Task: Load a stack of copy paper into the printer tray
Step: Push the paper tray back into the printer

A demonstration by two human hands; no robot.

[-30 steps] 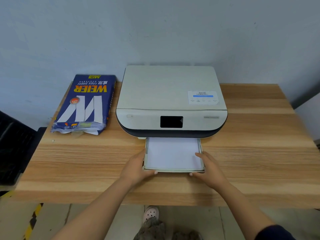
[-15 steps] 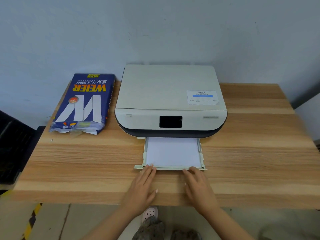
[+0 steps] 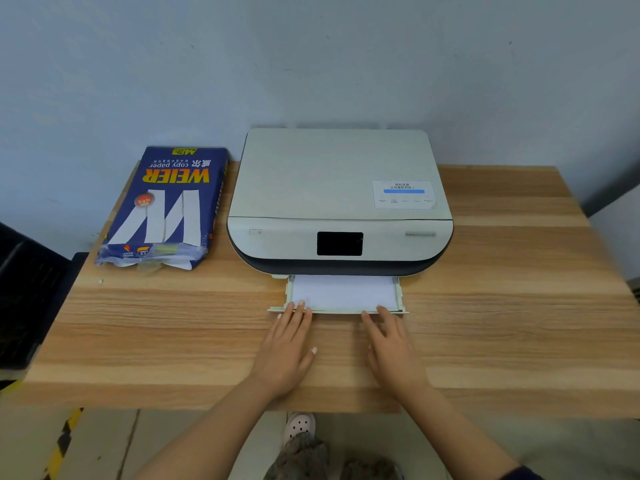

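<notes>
One view only, head-worn, looking forward and steeply down from the near edge of the wooden table (image 3: pixel 519 323). Facing the pale blue wall (image 3: pixel 311 64), with the printer (image 3: pixel 339 188) nearly dead centre. Close in: both forearms entering from the bottom edge, left hand (image 3: pixel 287 351) and right hand (image 3: pixel 394 351) low in the middle. Wide-angle bend at the sides, table edges splaying outward. Floor and a shoe (image 3: pixel 299 426) straight below. No second view for overlap.

The wooden table (image 3: pixel 519 341) carries a printer (image 3: pixel 339 202) and, seemingly opened, a paper ream (image 3: pixel 166 209).
</notes>
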